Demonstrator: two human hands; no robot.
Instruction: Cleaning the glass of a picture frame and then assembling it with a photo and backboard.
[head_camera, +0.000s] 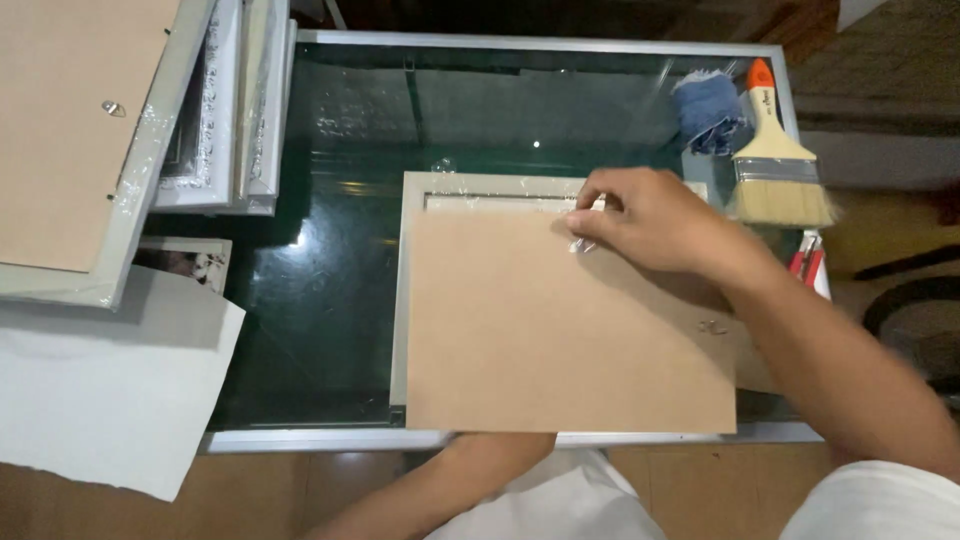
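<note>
A dark glass-topped table (330, 250) carries a pale picture frame (400, 300) lying face down, with a brown backing board (560, 340) resting on it, tilted slightly off square. The right hand (650, 220) pinches the board's top edge between fingertips. The left forearm reaches under the board's near edge; its hand is hidden, grip unknowable. Stacked frames (215, 110) lie at left, a paintbrush (775, 160) at right.

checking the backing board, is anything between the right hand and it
Nothing visible: the right hand rests directly on the top edge of the brown backing board, which lies on the pale frame. The left hand is hidden under the board.
</note>
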